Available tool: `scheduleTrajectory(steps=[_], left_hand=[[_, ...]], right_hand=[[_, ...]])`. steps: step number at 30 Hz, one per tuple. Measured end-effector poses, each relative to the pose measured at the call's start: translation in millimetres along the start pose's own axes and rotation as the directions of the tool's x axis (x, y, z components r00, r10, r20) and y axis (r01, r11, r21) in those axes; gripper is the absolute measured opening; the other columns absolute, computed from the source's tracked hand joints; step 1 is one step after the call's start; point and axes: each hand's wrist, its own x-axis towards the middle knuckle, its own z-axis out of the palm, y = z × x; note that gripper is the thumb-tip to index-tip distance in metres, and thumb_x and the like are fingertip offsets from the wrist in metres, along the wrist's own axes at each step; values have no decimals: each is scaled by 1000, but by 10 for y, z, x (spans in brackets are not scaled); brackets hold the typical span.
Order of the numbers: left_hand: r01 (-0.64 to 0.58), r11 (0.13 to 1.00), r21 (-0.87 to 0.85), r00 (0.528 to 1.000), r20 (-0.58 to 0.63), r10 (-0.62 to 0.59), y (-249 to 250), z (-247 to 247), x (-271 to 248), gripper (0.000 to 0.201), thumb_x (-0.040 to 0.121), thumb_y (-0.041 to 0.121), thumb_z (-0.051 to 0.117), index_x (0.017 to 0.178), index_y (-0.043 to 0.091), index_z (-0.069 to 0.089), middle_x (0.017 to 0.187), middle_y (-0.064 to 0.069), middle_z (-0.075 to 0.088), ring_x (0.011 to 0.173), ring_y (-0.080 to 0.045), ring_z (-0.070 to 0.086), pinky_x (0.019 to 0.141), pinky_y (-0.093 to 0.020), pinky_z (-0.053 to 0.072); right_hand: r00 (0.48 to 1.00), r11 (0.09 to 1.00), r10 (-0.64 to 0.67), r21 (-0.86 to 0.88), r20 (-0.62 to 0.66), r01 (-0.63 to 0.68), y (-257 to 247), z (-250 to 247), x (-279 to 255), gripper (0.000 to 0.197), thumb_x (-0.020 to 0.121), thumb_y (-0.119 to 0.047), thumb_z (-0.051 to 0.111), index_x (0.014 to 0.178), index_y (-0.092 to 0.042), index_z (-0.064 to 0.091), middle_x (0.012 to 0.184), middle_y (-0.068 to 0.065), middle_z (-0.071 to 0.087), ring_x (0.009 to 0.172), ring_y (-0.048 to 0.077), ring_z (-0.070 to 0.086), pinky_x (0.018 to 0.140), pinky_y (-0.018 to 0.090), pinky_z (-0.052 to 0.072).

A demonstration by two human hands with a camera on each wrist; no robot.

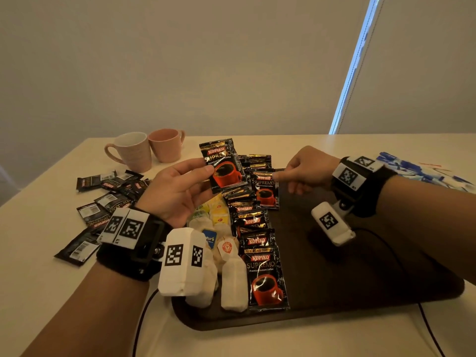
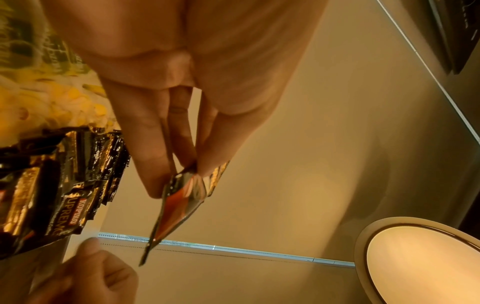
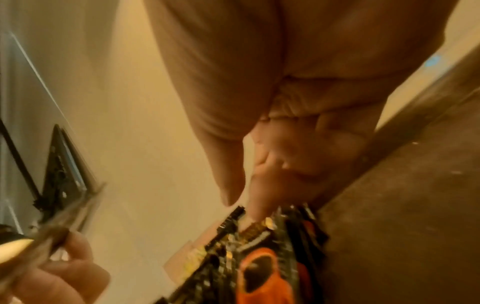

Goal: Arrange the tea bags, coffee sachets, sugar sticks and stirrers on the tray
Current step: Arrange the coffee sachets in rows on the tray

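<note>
My left hand [image 1: 206, 173] pinches a black Kopiko coffee sachet [image 1: 223, 164] by its lower left corner and holds it upright above the tray's far left; the left wrist view shows the pinch [image 2: 192, 170] on the sachet [image 2: 182, 197]. My right hand [image 1: 280, 176] has its index finger stretched out, touching the top edge of a coffee sachet [image 1: 265, 189] lying on the dark brown tray [image 1: 360, 266], with its other fingers curled under. A row of coffee sachets [image 1: 257, 243] runs down the tray. Tea bags [image 1: 219, 228] lie to the left of that row.
Several loose coffee sachets [image 1: 108, 197] are scattered on the table left of the tray. Two mugs [image 1: 131, 150] stand at the back left. Blue and white sugar sticks [image 1: 417, 171] lie at the far right. A black cable [image 1: 425, 325] crosses the table near the tray's right corner.
</note>
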Motion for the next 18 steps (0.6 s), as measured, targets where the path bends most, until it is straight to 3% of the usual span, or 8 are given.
scheduleTrajectory(steps=[3, 5, 9, 13, 18], left_hand=[[2, 999, 40, 1000, 4, -2, -23, -5, 0, 50, 76, 8, 65, 124, -3, 58, 118, -22, 67, 97, -28, 71, 67, -30, 61], [3, 997, 76, 1000, 6, -4, -41, 4, -2, 62, 74, 10, 68, 132, -6, 52, 125, -23, 64, 107, -34, 67, 75, -34, 62], [-21, 990, 143, 999, 32, 17, -88, 38, -13, 46, 70, 10, 70, 114, -1, 61, 108, -18, 70, 87, -24, 72, 65, -28, 61], [-26, 991, 131, 999, 46, 20, -81, 26, -11, 31, 73, 13, 69, 102, 5, 66, 94, -12, 72, 83, -22, 71, 62, -24, 59], [-37, 996, 80, 999, 8, 36, -39, -2, 5, 29, 76, 18, 68, 102, 6, 67, 87, -7, 71, 80, -21, 71, 61, -24, 59]], right_hand=[[989, 974, -148, 172, -17, 149, -214, -11, -117, 40, 88, -41, 67, 80, -2, 71, 63, 10, 69, 43, 12, 54, 40, 17, 40], [972, 912, -228, 362, 54, 194, -384, 54, -223, 40, 86, -41, 66, 82, -2, 71, 64, 11, 68, 46, 13, 56, 41, 17, 41], [915, 846, -346, 491, 206, 209, -532, 233, -327, 28, 75, -29, 73, 81, -3, 68, 62, 9, 65, 49, 13, 56, 44, 17, 43], [941, 856, -299, 480, 160, 190, -419, 148, -285, 25, 75, -19, 73, 84, 3, 64, 63, 10, 66, 46, 10, 58, 43, 15, 45], [997, 941, -80, 331, 2, 75, -13, -123, -177, 27, 68, -30, 80, 75, -5, 70, 69, 15, 68, 62, 23, 60, 53, 23, 49]])
